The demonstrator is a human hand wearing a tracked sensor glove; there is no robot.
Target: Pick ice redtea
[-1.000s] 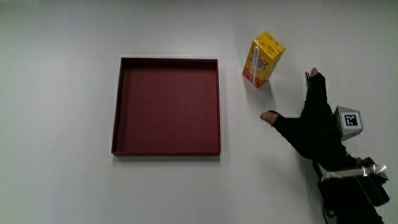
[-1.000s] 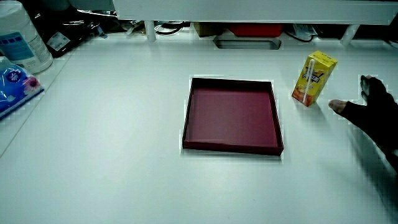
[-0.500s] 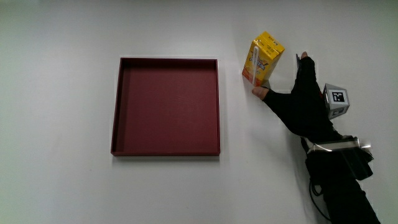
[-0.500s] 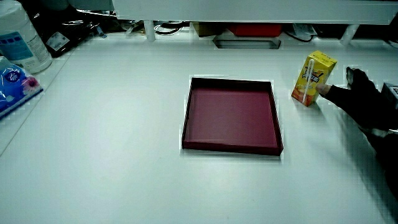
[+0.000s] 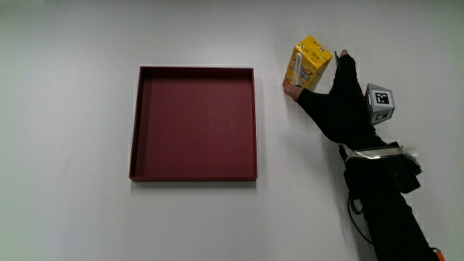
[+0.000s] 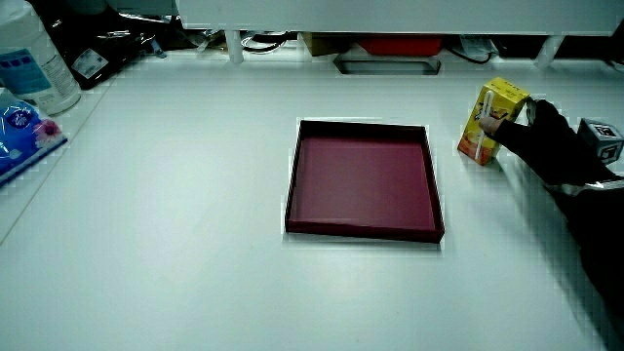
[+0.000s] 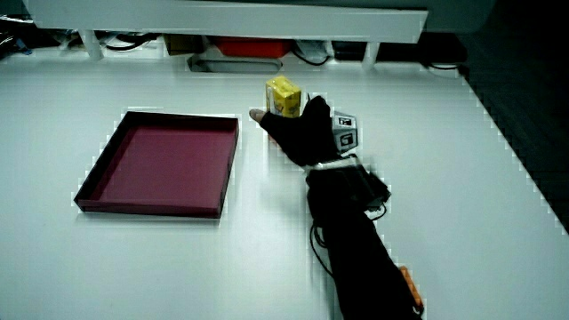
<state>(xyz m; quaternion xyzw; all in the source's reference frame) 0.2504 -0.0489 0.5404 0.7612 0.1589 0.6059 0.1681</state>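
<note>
Yellow ice redtea carton (image 5: pixel 309 67) upright on white table (image 5: pixel 72 210), beside dark red tray (image 5: pixel 193 123). Gloved hand (image 5: pixel 337 101) against carton, thumb and fingers spread around it, touching, not visibly clamped.

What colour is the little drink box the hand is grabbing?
The drink carton is yellow with an orange base, clearest in the main view.

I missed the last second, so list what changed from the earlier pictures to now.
The hand moved from the bare table nearer the person up to the yellow drink carton; its thumb and fingers now reach around the carton's sides, though a firm grasp cannot be confirmed. The carton stands upright in the same spot beside the red tray, which has not moved.
</note>
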